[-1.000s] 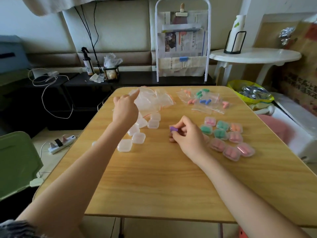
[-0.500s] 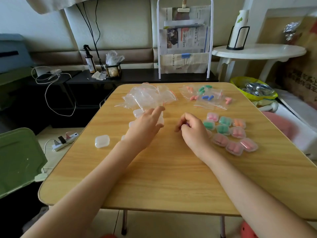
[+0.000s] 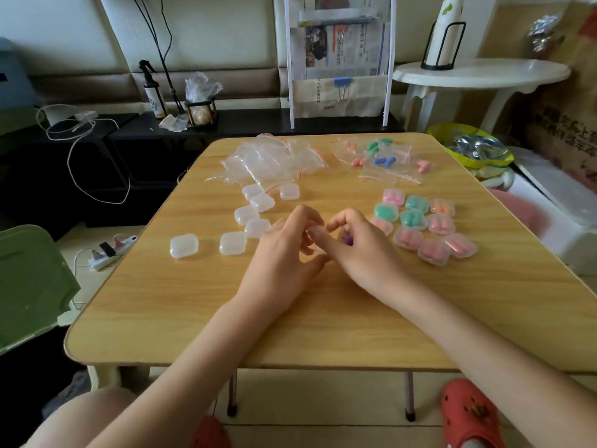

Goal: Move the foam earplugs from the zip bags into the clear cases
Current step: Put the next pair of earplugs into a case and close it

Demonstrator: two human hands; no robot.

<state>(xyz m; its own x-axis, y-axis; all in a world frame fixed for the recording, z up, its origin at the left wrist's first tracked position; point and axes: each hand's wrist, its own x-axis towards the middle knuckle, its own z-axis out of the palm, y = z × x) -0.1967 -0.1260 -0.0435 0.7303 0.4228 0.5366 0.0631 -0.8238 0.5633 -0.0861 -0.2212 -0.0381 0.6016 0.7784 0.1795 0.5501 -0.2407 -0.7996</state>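
My right hand (image 3: 361,250) is curled at the table's middle and holds a purple earplug (image 3: 347,240) against its palm. My left hand (image 3: 284,250) sits just left of it, fingers curled, fingertips meeting those of the right hand; whether it holds anything is hidden. Several empty clear cases (image 3: 232,243) lie to the left of my hands. Several filled cases (image 3: 433,252) with pink, green and orange plugs sit to the right. Zip bags with earplugs (image 3: 382,161) lie at the far right, and a pile of empty zip bags (image 3: 271,163) at the far middle.
The wooden table (image 3: 323,318) has its front edge close to me. A white side table (image 3: 478,72) and a yellow bowl (image 3: 475,156) stand to the right. A green bin (image 3: 29,286) and a power strip (image 3: 109,250) are on the left.
My left hand pulled back from the empty cases to the table's middle and met my right hand. The right hand stayed near the middle with the purple earplug.
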